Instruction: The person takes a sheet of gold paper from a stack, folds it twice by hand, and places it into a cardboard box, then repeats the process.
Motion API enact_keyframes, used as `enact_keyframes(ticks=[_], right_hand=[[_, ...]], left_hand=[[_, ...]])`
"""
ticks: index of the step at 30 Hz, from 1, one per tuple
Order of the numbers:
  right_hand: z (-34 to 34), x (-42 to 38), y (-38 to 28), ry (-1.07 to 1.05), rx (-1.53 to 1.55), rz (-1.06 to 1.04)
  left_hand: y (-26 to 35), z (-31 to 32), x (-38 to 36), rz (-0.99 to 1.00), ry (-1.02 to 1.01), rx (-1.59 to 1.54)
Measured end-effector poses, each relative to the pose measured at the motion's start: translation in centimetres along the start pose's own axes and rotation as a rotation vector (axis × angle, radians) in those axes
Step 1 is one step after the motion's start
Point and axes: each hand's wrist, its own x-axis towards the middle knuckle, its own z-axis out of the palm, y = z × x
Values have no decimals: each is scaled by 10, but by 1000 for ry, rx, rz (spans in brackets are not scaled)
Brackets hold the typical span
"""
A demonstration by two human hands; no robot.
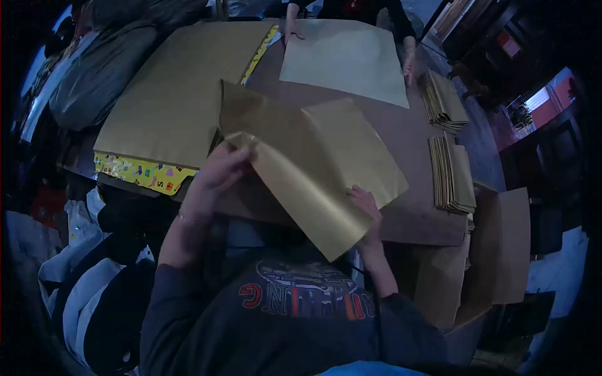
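Note:
A gold paper sheet (301, 188) is lifted in front of me, bent in a curve with its near edge rolled over. My left hand (221, 168) pinches its left edge between thumb and fingers. At its lower right end, my right hand (367, 210) grips the edge, fingers bent over the paper. Beyond it, a flat gold piece (360, 141) lies on the table; whether it joins the lifted sheet is hidden. Left of my hands is a pile of large gold sheets (169, 94), with yellow patterned paper (141, 171) showing underneath.
Across the brown table (414, 225), another person's hands hold a pale sheet (348, 59). Two stacks of folded gold paper, one farther (445, 100) and one nearer (453, 175), sit along the right edge. An open cardboard box (508, 250) stands at the lower right.

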Motion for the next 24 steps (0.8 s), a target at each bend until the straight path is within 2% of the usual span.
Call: enact_keyframes(ticks=[1,2,4,5,6,7,8,9,10,12,13,15,16,17,18,19,20,21,23,24], right_hand=[[-10,-5,8,23,116,17],[-14,-15,17,37,88,-32],[-22,-35,34,42,185,-5],[-30,-39,45,41,285,10],[-34,-47,55,34,269,9],[-37,-52,59,34,271,17],[-39,-54,56,-54,229,92],[-41,-55,52,-143,185,166],[-45,-58,43,-85,282,181],[-42,-71,53,-117,266,255],[-55,-66,49,-191,78,157],[-59,-73,58,-209,16,122],[-57,-79,57,-13,360,387],[-63,-75,48,-10,360,396],[-70,-70,37,-52,208,415],[-74,-69,32,-95,58,431],[-73,-81,52,-47,155,357],[-73,-89,63,-47,158,362],[-72,-99,73,-98,55,644],[-69,-76,52,-21,-80,553]], left_hand=[[9,6,-22,10,-90,273],[22,19,-32,-189,-184,207],[8,8,-34,-317,86,943],[-16,-17,-32,-202,156,1157],[-29,-34,-24,-208,154,1155],[-36,-50,-11,-222,330,768],[-36,-52,-5,-232,492,376],[-37,-49,-7,-114,250,946],[-38,-46,-6,-122,243,944],[-32,-23,4,190,-104,1377],[-32,-20,5,166,-118,1337],[-35,-28,10,190,-199,1313],[-38,-35,11,217,-272,1287],[-45,-43,7,285,-235,1240],[-37,-30,2,279,-241,1237],[-24,-16,-7,160,-201,1344],[-17,-5,-14,39,-157,1448],[-19,-1,-20,34,-161,1449],[-21,4,-29,45,-18,1167],[-23,4,-31,41,-23,1169]])
